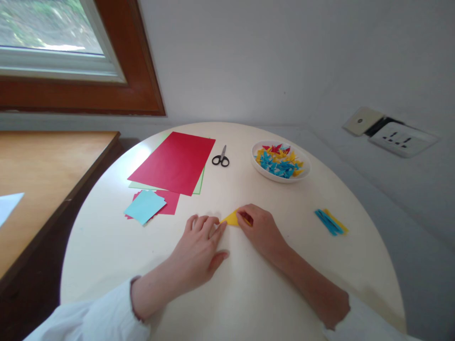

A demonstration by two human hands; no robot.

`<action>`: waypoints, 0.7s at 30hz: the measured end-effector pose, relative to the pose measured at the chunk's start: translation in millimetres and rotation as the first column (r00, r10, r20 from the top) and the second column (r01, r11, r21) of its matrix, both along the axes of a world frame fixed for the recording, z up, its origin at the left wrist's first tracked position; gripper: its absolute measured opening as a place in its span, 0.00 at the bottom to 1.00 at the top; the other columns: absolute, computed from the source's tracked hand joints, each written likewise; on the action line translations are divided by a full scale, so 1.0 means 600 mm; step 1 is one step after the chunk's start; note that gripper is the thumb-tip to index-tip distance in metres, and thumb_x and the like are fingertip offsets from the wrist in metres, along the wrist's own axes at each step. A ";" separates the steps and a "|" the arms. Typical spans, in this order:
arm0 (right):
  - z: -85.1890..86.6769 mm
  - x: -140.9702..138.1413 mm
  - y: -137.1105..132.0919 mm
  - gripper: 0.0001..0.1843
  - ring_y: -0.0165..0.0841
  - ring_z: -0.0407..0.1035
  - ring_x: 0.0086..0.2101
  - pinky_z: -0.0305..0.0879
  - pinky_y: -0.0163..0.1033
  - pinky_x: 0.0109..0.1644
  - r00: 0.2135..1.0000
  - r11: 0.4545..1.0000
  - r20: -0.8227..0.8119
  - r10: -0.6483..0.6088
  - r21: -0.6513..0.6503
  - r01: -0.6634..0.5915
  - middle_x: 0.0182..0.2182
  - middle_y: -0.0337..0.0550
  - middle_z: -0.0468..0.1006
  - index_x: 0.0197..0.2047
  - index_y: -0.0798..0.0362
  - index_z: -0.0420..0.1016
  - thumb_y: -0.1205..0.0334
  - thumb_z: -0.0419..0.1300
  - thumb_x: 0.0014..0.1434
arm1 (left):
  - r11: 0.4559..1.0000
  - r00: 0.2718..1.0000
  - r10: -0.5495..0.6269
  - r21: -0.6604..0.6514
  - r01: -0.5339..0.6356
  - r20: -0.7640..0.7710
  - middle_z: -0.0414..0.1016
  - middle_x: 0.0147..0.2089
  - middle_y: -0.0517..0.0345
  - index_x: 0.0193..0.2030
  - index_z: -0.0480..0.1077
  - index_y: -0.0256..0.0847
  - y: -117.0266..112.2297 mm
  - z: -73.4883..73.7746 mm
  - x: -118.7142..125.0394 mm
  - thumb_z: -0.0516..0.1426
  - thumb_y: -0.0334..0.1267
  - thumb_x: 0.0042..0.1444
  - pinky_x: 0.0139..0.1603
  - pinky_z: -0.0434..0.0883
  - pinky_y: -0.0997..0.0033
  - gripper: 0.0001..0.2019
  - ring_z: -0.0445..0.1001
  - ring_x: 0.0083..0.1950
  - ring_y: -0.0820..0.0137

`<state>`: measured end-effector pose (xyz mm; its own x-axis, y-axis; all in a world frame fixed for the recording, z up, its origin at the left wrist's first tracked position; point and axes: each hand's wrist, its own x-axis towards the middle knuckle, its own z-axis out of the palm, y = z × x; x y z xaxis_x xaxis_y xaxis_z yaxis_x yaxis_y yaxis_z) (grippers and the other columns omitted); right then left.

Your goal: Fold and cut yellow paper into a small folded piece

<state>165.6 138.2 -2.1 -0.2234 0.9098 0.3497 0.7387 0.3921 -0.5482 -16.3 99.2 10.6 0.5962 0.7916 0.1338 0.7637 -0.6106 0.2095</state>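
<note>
A small folded yellow paper lies on the round cream table between my hands. My left hand rests flat on the table, fingers stretched out, its fingertips touching the paper's left corner. My right hand is curled over the paper's right part, fingers pressed down on it.
A large red sheet lies on a green one at the back left, with small light-blue and red squares in front. Black scissors and a white bowl of folded coloured pieces stand behind. Blue and yellow strips lie at right. A wooden desk is left.
</note>
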 end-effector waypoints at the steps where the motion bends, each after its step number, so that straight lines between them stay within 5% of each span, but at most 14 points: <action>1: 0.000 0.000 0.000 0.08 0.29 0.66 0.24 0.62 0.34 0.29 1.000 1.000 0.004 0.000 0.001 0.000 0.24 0.41 0.74 0.26 0.52 0.68 0.70 0.51 0.53 | 1.000 1.000 0.003 0.002 -0.003 0.003 0.66 0.50 0.44 0.56 0.60 0.39 0.000 0.000 0.001 0.50 0.43 0.55 0.53 0.57 0.48 0.22 0.62 0.52 0.55; 21: 0.001 0.000 0.000 0.07 0.30 0.68 0.26 0.62 0.33 0.30 1.000 1.000 0.031 -0.003 0.002 0.003 0.25 0.41 0.74 0.27 0.53 0.68 0.70 0.51 0.53 | 0.985 0.986 -0.156 0.072 0.160 -0.061 0.55 0.63 0.35 0.62 0.52 0.32 -0.039 -0.010 0.022 0.42 0.46 0.61 0.63 0.49 0.48 0.26 0.49 0.66 0.52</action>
<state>165.6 138.3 -1.5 -0.2313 0.9098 0.3445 0.7568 0.3909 -0.5240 -3.2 75.7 4.3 0.7208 0.6759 0.1539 0.6657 -0.7368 0.1182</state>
